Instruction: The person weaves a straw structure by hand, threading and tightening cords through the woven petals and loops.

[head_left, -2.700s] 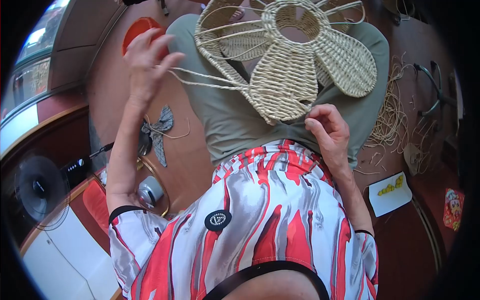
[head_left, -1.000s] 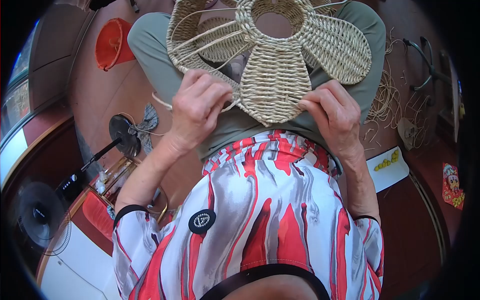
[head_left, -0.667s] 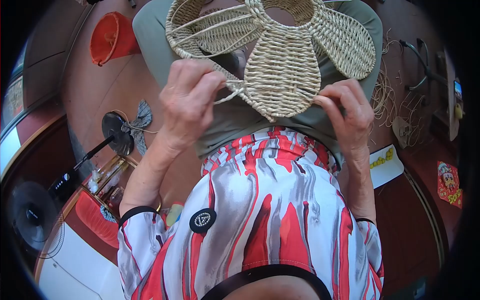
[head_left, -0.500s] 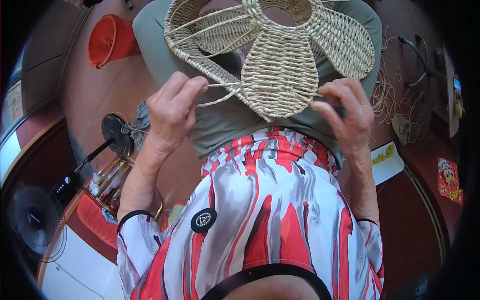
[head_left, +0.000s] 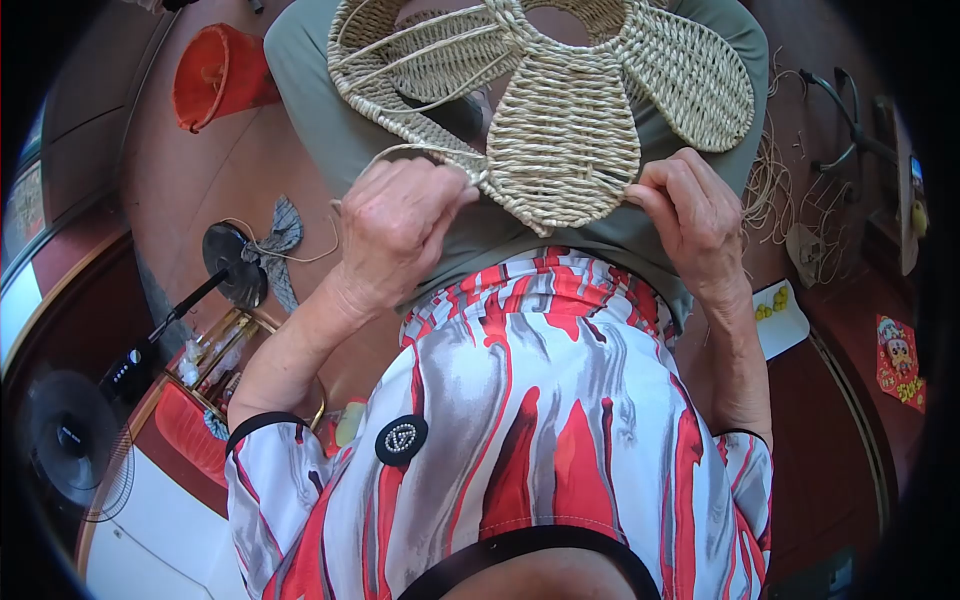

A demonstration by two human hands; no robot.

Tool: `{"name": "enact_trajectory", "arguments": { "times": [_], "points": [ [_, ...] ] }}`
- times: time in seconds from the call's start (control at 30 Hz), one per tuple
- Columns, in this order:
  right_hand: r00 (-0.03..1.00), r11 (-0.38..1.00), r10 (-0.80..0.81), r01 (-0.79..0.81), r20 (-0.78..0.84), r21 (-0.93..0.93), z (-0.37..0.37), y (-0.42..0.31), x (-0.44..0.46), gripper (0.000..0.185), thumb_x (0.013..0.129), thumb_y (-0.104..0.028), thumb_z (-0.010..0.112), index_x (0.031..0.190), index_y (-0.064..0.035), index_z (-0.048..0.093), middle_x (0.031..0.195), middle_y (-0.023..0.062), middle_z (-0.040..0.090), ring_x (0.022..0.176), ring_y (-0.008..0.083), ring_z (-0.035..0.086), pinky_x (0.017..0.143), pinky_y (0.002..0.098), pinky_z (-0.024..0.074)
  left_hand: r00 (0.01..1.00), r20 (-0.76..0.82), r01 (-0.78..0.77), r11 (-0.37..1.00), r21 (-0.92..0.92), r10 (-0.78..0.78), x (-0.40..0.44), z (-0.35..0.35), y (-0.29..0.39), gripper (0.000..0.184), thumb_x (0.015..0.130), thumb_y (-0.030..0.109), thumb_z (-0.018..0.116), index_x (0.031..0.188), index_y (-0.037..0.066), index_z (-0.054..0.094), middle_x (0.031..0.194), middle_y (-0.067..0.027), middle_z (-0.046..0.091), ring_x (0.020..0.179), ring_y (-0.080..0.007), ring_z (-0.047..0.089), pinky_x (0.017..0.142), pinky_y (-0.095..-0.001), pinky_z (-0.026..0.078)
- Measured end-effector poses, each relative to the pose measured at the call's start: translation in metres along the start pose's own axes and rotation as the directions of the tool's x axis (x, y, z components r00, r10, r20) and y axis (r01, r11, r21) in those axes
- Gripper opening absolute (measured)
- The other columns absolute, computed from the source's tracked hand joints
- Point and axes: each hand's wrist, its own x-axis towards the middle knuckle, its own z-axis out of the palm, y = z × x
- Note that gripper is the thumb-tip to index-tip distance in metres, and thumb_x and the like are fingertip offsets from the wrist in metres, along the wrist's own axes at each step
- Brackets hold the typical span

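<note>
A flower-shaped piece of woven straw cord [head_left: 563, 140] lies across my lap, with a round opening and several petal panels. My left hand [head_left: 400, 220] is closed at the lower left edge of the front petal, its fingers pinched around a straw cord [head_left: 405, 148] that loops out behind the knuckles. At the petal's right edge, my right hand [head_left: 693, 225] pinches with thumb and forefinger. What lies between those fingertips is mostly hidden, seemingly the petal's edge or a cord end. Long loose cords [head_left: 430, 45] span the unfilled left petal.
An orange-red bucket [head_left: 215, 80] stands on the floor at upper left. Below it are a black round base [head_left: 235, 265] with a grey cloth and a fan [head_left: 70, 435]. Loose cords [head_left: 770, 195] lie on the floor at right, near a white tray [head_left: 785, 325] holding yellow items.
My left hand has moved right, closer to the petal's edge, and the cord now loops behind it. My right thumb and forefinger have come together at the right edge.
</note>
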Motion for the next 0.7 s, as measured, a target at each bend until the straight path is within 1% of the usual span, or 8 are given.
{"name": "enact_trajectory", "arguments": {
  "times": [0.17, 0.23, 0.3, 0.37, 0.47, 0.5, 0.57, 0.7],
  "points": [
    [0.992, 0.988, 0.097, -0.105, 0.075, 0.11, 0.001, 0.002, -0.007, 0.022, 0.083, -0.012, 0.08, 0.087, -0.0031, 0.061, 0.078, 0.0074, 0.057, 0.067, 0.0243, 0.059, 0.061, 0.0374, 0.0469, 0.996, 0.086, 0.037, 0.985, -0.169, -0.023, -0.039, -0.034, -0.005, 0.013, 0.083, 0.001, 0.076, 0.095, 0.002, 0.071, 0.074, -0.0108, 0.066, 0.063, -0.0261, 0.063, 0.058, -0.0363, 0.049],
    [0.989, 0.984, 0.114, -0.126, 0.099, 0.129, 0.003, 0.005, -0.005, 0.023, 0.083, -0.013, 0.081, 0.088, -0.0025, 0.062, 0.079, 0.0076, 0.057, 0.067, 0.0236, 0.06, 0.061, 0.0366, 0.0473, 0.992, -0.114, 0.062, 0.998, -0.005, -0.062, -0.075, -0.055, -0.033, 0.011, 0.088, 0.002, 0.071, 0.099, 0.002, 0.072, 0.08, -0.008, 0.071, 0.068, -0.0244, 0.066, 0.064, -0.0345, 0.053],
    [0.98, 0.976, 0.152, -0.169, 0.127, 0.136, 0.004, 0.006, -0.009, 0.024, 0.083, -0.015, 0.082, 0.09, -0.0021, 0.062, 0.08, 0.0077, 0.059, 0.067, 0.0228, 0.061, 0.061, 0.0356, 0.0481, 0.74, -0.278, 0.636, 0.772, -0.007, -0.613, -0.106, -0.093, -0.053, 0.014, 0.091, 0.005, 0.069, 0.104, 0.003, 0.074, 0.088, -0.0058, 0.074, 0.077, -0.0252, 0.07, 0.075, -0.0346, 0.056],
    [0.977, 0.964, 0.183, -0.201, 0.111, 0.176, 0.004, 0.005, -0.01, 0.025, 0.083, -0.015, 0.083, 0.094, -0.0026, 0.064, 0.082, 0.0063, 0.061, 0.068, 0.0193, 0.062, 0.062, 0.0329, 0.0496, 0.687, -0.409, 0.717, 0.652, 0.248, -0.6, -0.103, -0.111, -0.076, 0.023, 0.092, 0.009, 0.07, 0.114, 0.004, 0.074, 0.106, -0.008, 0.073, 0.098, -0.0275, 0.07, 0.09, -0.0356, 0.054],
    [0.95, 0.885, 0.298, -0.311, 0.091, 0.346, 0.008, -0.004, -0.016, 0.027, 0.084, -0.015, 0.083, 0.1, -0.0035, 0.065, 0.086, 0.0043, 0.064, 0.072, 0.0139, 0.064, 0.064, 0.0283, 0.0521, 0.876, -0.369, 0.462, 0.76, 0.457, -0.311, -0.071, -0.077, -0.048, 0.033, 0.091, 0.011, 0.072, 0.123, 0.004, 0.07, 0.121, -0.0113, 0.069, 0.118, -0.0281, 0.063, 0.101, -0.0369, 0.048],
    [0.936, 0.839, 0.342, -0.346, 0.087, 0.421, 0.011, -0.004, -0.018, 0.028, 0.084, -0.015, 0.084, 0.102, -0.0038, 0.065, 0.087, 0.0036, 0.065, 0.074, 0.012, 0.065, 0.065, 0.0267, 0.0529, 0.901, -0.322, 0.396, 0.857, 0.331, -0.291, -0.056, -0.062, -0.032, 0.038, 0.089, 0.006, 0.074, 0.126, 0.004, 0.068, 0.127, -0.0125, 0.067, 0.124, -0.0291, 0.059, 0.104, -0.0394, 0.045],
    [0.897, 0.69, 0.414, -0.422, 0.158, 0.588, 0.021, -0.002, -0.026, 0.023, 0.091, -0.009, 0.076, 0.109, -0.0024, 0.063, 0.095, 0.0021, 0.069, 0.082, 0.0096, 0.068, 0.07, 0.0237, 0.0542, 0.945, -0.287, 0.198, 0.973, 0.12, -0.156, -0.028, -0.031, -0.003, 0.038, 0.078, 0.004, 0.081, 0.115, 0.005, 0.071, 0.113, -0.0131, 0.07, 0.112, -0.0317, 0.063, 0.098, -0.0431, 0.049],
    [0.793, 0.257, 0.486, -0.532, 0.368, 0.807, 0.033, -0.006, -0.026, 0.019, 0.099, -0.006, 0.064, 0.117, 0.0011, 0.062, 0.105, 0.0028, 0.07, 0.09, 0.011, 0.07, 0.078, 0.0239, 0.0538, 0.969, -0.238, -0.102, 0.988, -0.12, 0.071, 0.027, 0.019, 0.033, 0.024, 0.076, 0.006, 0.081, 0.098, 0.006, 0.073, 0.096, -0.0092, 0.067, 0.091, -0.0293, 0.064, 0.081, -0.0407, 0.052]
  ]
}}
